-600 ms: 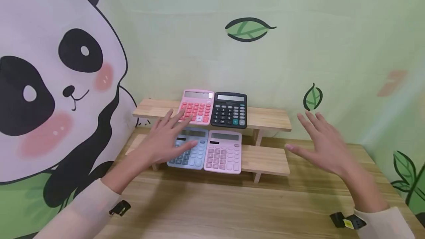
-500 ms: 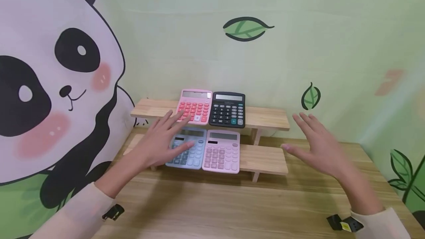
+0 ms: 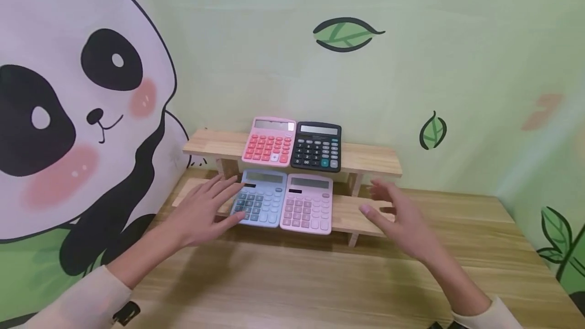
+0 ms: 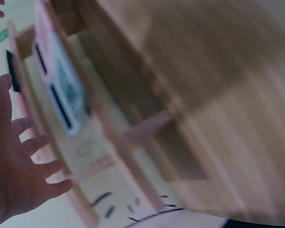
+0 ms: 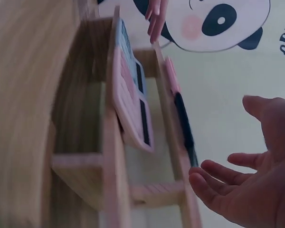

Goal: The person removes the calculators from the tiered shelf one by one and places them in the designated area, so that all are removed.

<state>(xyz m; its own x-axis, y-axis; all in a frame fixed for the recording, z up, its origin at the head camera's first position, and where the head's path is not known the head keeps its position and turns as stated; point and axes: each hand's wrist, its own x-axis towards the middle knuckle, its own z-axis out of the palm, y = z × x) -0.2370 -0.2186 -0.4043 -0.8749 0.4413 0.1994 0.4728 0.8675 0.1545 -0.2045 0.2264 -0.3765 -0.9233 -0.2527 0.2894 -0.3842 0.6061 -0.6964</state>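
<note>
My left hand [image 3: 201, 214] hovers with spread fingers before the lower shelf's left part, its fingertips overlapping the blue calculator [image 3: 260, 198] in the head view. Beside that one leans a pale pink calculator [image 3: 307, 204]. On the upper shelf a brighter pink calculator [image 3: 269, 141] with red-pink keys sits next to a black calculator [image 3: 316, 146]. My right hand [image 3: 402, 220], fingers loosely bent and thumb apart, is in the air in front of the lower shelf's right end. Neither hand holds anything; the right wrist view shows the right hand's palm [image 5: 270, 185] bare.
A two-step wooden rack carries the calculators, with an upper shelf [image 3: 370, 159] and a lower shelf [image 3: 352, 212]. It stands on a wood-grain table [image 3: 292, 283] against a green wall cloth [image 3: 256, 65] printed with leaves and a large panda [image 3: 105, 110].
My right hand has moved left and down toward the rack, its fingers bending more. The left hand has drawn down and left, uncovering the bright pink calculator. The calculators stay put.
</note>
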